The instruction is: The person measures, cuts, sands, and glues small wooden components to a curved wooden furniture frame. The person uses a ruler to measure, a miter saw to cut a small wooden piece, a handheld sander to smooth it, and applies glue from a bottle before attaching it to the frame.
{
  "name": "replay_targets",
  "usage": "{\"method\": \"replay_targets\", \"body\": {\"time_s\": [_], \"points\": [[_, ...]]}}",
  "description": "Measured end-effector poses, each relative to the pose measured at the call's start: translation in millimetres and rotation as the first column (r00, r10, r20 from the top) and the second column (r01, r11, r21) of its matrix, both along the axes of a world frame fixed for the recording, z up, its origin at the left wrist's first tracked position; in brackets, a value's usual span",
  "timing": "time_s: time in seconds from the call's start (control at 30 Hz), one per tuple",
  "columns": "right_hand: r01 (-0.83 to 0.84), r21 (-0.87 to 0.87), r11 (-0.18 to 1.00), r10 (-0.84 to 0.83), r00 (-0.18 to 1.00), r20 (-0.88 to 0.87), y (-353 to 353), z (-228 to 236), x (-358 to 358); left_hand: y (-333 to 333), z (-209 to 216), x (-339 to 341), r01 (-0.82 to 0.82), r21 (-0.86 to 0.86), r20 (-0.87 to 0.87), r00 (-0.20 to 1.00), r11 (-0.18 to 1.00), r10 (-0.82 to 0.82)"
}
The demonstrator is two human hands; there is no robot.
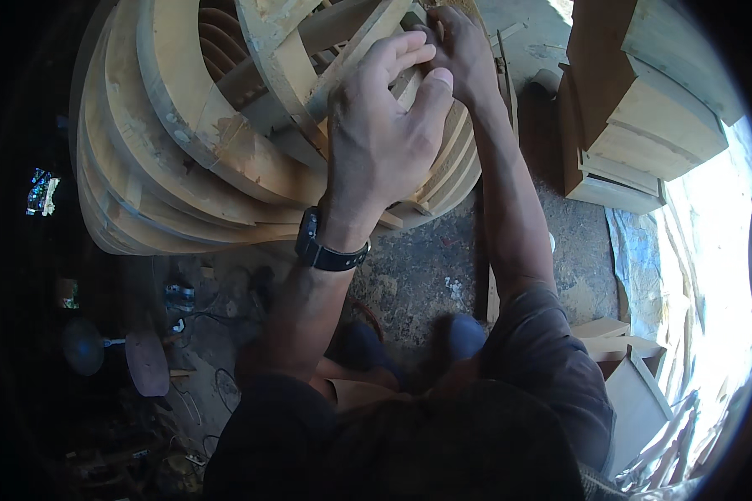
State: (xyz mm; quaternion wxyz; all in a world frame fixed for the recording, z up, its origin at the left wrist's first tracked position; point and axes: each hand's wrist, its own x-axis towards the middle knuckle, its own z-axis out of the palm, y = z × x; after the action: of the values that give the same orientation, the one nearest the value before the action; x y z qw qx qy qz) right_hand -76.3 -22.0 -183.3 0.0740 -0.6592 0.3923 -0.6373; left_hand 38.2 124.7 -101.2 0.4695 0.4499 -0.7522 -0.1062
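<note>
A large wooden frame of curved, overlapping ribs [160, 71] fills the upper left and top middle. Over its right part is my left hand [384, 134], a black watch [334, 253] on its wrist. Its thumb and loosely bent fingers are apart, and nothing shows between them. Just beyond, my right hand [462, 57] reaches to the frame's far right side. Its fingers are closed around a small dark thing at the edge of a rib, too hidden to name. Left fingertips come close to the right hand; whether they touch, I cannot tell.
Wooden box-like cabinets [660, 125] stand at the upper right. Pale boards [635, 388] lean at the lower right. On the left are a rounded grey disc-shaped thing [148, 363] and loose cables [226, 388]. My feet are on a stained floor [414, 284].
</note>
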Motion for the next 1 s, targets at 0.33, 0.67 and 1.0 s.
{"method": "replay_targets", "body": {"time_s": [0.33,0.67,1.0], "points": [[-0.113,0.258,0.959,0.157,0.975,-0.156,19,40,-23,26,-28,22,0.259,0.191,-0.244,0.947,0.947,-0.210],[-0.022,0.211,0.977,0.079,0.961,-0.265,28,40,-11,15,-54,32,0.380,0.139,-0.454,0.845,0.914,-0.282],[-0.152,0.024,0.988,0.153,0.953,-0.260,25,43,-22,17,-45,22,0.515,0.145,-0.549,0.752,0.845,-0.365]]}}
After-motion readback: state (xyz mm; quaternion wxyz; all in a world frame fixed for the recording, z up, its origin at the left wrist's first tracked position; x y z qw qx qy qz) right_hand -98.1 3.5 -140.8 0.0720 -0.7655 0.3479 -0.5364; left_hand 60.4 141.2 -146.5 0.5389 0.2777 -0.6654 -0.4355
